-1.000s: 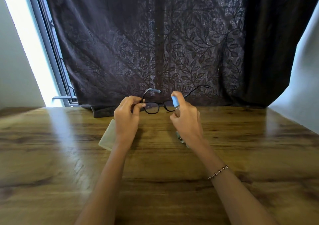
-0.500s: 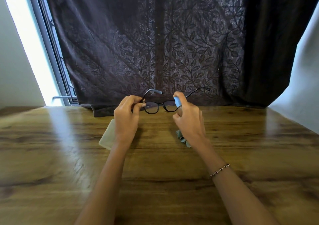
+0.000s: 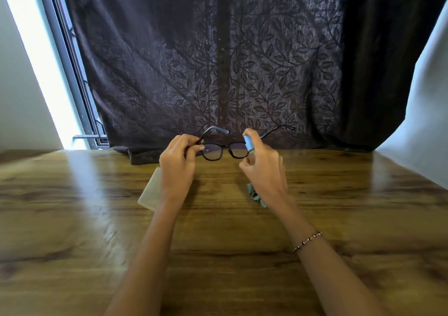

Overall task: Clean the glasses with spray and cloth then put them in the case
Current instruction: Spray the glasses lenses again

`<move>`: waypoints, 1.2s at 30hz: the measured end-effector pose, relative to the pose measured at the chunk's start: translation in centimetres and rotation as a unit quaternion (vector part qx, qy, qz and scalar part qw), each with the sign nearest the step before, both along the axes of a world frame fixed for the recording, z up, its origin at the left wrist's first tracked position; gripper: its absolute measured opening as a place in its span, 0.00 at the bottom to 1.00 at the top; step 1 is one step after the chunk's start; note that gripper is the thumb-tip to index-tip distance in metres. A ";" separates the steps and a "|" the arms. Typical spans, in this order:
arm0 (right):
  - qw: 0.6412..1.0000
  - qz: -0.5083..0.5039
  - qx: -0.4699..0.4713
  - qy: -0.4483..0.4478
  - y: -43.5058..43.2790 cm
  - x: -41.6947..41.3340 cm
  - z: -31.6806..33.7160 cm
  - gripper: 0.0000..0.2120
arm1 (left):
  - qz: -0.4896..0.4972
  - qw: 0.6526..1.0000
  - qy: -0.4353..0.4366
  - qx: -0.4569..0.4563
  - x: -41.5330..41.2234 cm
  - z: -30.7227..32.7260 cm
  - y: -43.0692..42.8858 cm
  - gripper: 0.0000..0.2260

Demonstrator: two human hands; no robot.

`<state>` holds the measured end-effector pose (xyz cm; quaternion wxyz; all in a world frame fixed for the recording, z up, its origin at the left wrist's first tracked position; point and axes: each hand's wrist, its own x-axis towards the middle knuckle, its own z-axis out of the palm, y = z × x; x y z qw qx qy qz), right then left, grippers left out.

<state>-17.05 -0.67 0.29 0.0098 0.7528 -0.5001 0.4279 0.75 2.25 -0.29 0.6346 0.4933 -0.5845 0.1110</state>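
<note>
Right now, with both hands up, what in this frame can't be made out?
Head view only.
- case: mostly covered by the left hand and wrist; open or closed unclear.
- cloth: only a crumpled edge shows under the right hand.
- spray bottle: body wrapped by the right hand; label and fill hidden.
- glasses: one hinge behind the left hand's fingers; lens smudges too small.

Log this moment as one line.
left hand holds black-framed glasses | right hand holds blue-capped spray bottle by lens | green cloth on wooden table
</note>
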 end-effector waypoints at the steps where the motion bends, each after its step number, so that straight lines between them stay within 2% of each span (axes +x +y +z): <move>1: 1.000 0.009 0.002 0.004 0.0 0.1 -0.1 0.32 | -0.002 1.000 0.001 0.001 0.0 0.0 0.0 0.03; 7: 0.999 0.018 0.025 -0.012 -0.4 0.1 -0.7 0.30 | -0.003 1.000 -0.002 0.004 0.0 0.0 0.1 0.04; 11: 0.989 0.095 0.058 -0.100 -1.0 -0.3 -1.3 0.29 | -0.003 1.000 0.007 0.008 0.0 -0.1 0.0 0.03; 13: 0.971 0.136 0.113 -0.159 -1.1 -0.9 -0.8 0.26 | 0.004 1.000 0.017 0.013 0.0 -0.2 0.0 0.03; 16: 0.950 0.167 0.180 -0.195 -1.3 -2.4 -0.3 0.19 | 0.018 0.999 0.032 0.022 0.1 -0.3 -0.1 0.03; 18: 0.948 0.146 0.192 -0.210 -1.9 -3.5 -0.4 0.20 | 0.025 0.998 0.044 0.025 0.2 -0.4 -0.2 0.03; 23: 0.941 0.061 0.204 -0.263 -3.4 -6.5 -1.1 0.30 | 0.020 0.998 0.056 0.036 0.2 -0.4 -0.1 0.03; 31: 0.920 -0.037 0.251 -0.299 -4.7 -8.4 -2.9 0.24 | 0.015 0.998 0.053 0.042 0.0 -0.3 0.0 0.05; 36: 0.914 -0.052 0.270 -0.298 -4.7 -8.9 -2.7 0.25 | 0.011 0.998 0.055 0.042 0.0 -0.2 0.1 0.06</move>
